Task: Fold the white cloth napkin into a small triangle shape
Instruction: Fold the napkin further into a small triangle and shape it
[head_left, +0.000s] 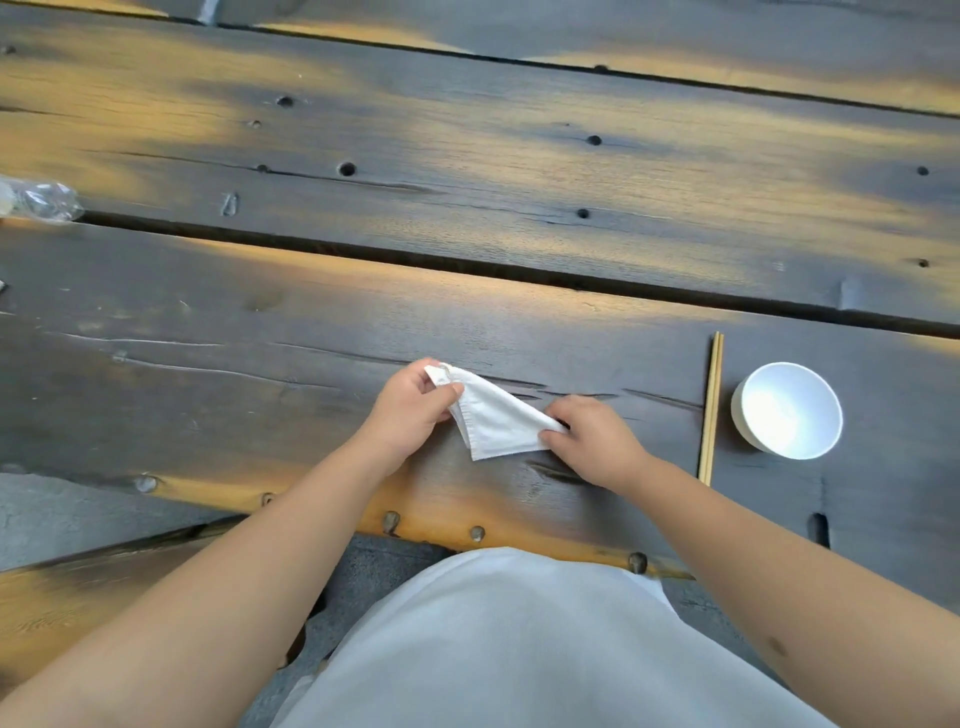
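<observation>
The white cloth napkin (497, 420) is folded into a small triangle and held just over the dark wooden table (260, 374), near its front edge. My left hand (410, 410) pinches the napkin's upper left corner between thumb and fingers. My right hand (592, 441) grips the right corner, fingers curled over the cloth. The third corner points down toward me. Whether the napkin touches the table I cannot tell.
A pair of wooden chopsticks (709, 408) lies lengthwise to the right of my hands. Beyond them stands a white bowl (787, 410). A crumpled clear plastic bottle (39, 198) lies at the far left edge. Gaps run between the table's planks.
</observation>
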